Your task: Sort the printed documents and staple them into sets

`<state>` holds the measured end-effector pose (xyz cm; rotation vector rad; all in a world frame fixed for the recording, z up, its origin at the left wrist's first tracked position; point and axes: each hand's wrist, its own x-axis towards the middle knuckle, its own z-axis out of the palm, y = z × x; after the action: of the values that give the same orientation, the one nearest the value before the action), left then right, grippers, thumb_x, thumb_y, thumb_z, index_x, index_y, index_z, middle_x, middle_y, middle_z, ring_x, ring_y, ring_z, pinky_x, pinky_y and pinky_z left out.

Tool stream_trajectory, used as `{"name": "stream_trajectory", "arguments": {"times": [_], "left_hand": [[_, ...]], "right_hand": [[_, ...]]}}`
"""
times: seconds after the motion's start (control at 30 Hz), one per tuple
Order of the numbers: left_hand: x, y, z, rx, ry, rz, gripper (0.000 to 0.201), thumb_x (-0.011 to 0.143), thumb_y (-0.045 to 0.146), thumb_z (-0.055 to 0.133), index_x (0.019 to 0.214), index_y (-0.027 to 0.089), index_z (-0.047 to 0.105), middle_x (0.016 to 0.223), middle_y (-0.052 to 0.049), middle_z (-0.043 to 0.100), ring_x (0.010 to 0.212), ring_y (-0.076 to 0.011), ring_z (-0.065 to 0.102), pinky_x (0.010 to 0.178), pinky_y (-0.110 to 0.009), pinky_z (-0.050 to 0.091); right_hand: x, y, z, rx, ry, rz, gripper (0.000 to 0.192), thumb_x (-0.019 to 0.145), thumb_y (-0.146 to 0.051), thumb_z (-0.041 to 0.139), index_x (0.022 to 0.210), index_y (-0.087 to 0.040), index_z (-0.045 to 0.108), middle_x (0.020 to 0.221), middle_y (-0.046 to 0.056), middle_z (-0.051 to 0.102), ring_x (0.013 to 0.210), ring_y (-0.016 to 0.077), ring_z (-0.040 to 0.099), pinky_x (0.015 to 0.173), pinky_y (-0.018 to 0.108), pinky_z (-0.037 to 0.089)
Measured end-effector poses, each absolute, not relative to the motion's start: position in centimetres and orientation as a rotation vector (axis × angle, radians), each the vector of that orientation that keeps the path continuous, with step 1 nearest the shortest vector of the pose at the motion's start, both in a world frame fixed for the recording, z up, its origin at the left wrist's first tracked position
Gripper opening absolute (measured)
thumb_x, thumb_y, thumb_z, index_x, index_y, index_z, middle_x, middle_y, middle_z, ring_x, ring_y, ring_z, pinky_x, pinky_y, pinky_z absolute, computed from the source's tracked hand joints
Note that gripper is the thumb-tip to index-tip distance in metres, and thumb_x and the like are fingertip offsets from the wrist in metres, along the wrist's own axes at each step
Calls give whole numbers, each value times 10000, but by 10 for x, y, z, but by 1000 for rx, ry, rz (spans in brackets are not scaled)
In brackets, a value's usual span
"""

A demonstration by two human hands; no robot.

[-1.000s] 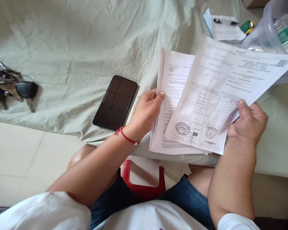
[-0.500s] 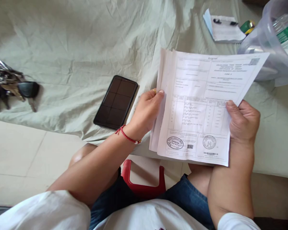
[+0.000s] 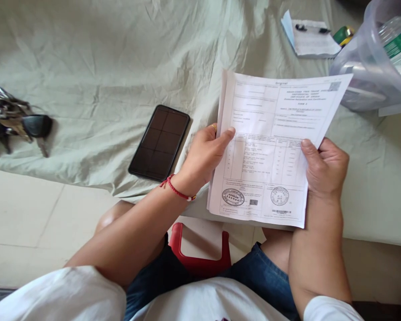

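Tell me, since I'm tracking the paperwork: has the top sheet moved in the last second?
Yes. The top sheet swung left, squaring onto the stack, away from the plastic jug; the phone stayed put.

Top sheet point(image 3: 270, 147) — now squared onto the stack, leftward

I count two hands, the left hand point(image 3: 205, 156) and the right hand point(image 3: 324, 167), and both grip one stack of papers point(image 3: 270, 147); how many sheets it has, I cannot tell. On the sheet point(image 3: 103, 67) there is one phone point(image 3: 159, 142), one bunch of keys point(image 3: 13, 120) and one small pile of papers point(image 3: 310, 40). At the right edge stands one clear plastic jug point(image 3: 374, 67), and the top page shows two round stamps point(image 3: 233, 196).
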<state>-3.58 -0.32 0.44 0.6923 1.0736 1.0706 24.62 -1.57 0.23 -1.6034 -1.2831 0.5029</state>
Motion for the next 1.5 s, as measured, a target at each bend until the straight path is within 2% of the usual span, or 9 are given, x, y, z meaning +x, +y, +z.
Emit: {"name": "stream_trajectory", "arguments": {"times": [0.2, 0.37, 0.53, 0.67, 0.83, 1.0, 1.27, 1.37, 1.5], "left_hand": [[-37, -1, 6, 730, 1071, 1036, 76, 1052, 185, 713, 989, 215, 742, 1126, -85, 873, 1045, -273, 814, 986, -422, 649], [-36, -2, 8, 705, 1061, 1041, 128, 1092, 177, 662, 1029, 203, 770, 1059, -65, 871, 1007, -253, 824, 946, -385, 647], [-36, -2, 8, 689, 1061, 1038, 138, 1089, 172, 658, 1032, 198, 781, 1026, -61, 868, 988, -253, 830, 943, -389, 662], [-37, 0, 4, 625, 999, 1001, 69, 1048, 249, 750, 1044, 194, 792, 1049, -82, 878, 1088, -307, 855, 1015, -450, 693], [-45, 2, 6, 624, 764, 890, 349, 938, 455, 968, 1125, 191, 836, 1147, -130, 901, 1232, -421, 853, 1110, -581, 701], [-45, -4, 11, 853, 782, 840, 410, 861, 448, 1069, 1124, 197, 879, 1188, -114, 917, 1319, -437, 836, 1235, -628, 646], [-49, 0, 17, 923, 832, 1039, 428, 887, 570, 1037, 1070, 205, 908, 1215, -121, 922, 1376, -446, 809, 1260, -625, 636], [-53, 7, 21, 1002, 799, 1090, 435, 887, 587, 1041, 1054, 208, 908, 1173, -112, 920, 1322, -424, 828, 1203, -580, 670], [-54, 16, 23, 1168, 804, 1093, 436, 865, 612, 1058, 963, 219, 895, 970, -66, 881, 1052, -339, 849, 973, -469, 704]], "right_hand": [[247, -14, -5, -1627, -1288, 477, 373, 901, -595, 942, 909, -246, 811, 851, 10, 766, 820, 222, 711, 873, 441, 659], [260, -9, -17, -1597, -1118, 638, 518, 810, -617, 1041, 1164, -321, 805, 1172, 53, 861, 1209, 326, 826, 1240, 639, 631], [251, -16, -10, -1540, -1037, 1073, 618, 769, -667, 1086, 1208, -320, 824, 1335, 78, 909, 1353, 394, 842, 1286, 688, 646], [239, -20, -5, -1485, -1011, 1194, 674, 671, -563, 1165, 1222, -301, 877, 1390, 72, 910, 1406, 413, 834, 1320, 684, 633], [237, -20, -1, -1392, -973, 1040, 474, 740, -416, 1129, 1157, -343, 916, 1299, 15, 934, 1333, 375, 867, 1347, 668, 617], [239, -26, 9, -1301, -991, 983, 373, 793, -419, 1086, 1123, -417, 912, 1307, -37, 929, 1499, 382, 791, 1408, 650, 567], [247, -35, 7, -1379, -1111, 1326, 563, 721, -493, 1138, 1198, -312, 899, 1377, 65, 915, 1450, 420, 818, 1317, 708, 632], [238, -30, 3, -1360, -1071, 1230, 623, 708, -502, 1147, 1234, -301, 880, 1332, 70, 918, 1493, 401, 790, 1353, 686, 602], [227, -21, 9, -1208, -1005, 966, 815, 669, -506, 1153, 1401, -355, 826, 1419, 45, 877, 1580, 378, 721, 1412, 676, 544]]}}
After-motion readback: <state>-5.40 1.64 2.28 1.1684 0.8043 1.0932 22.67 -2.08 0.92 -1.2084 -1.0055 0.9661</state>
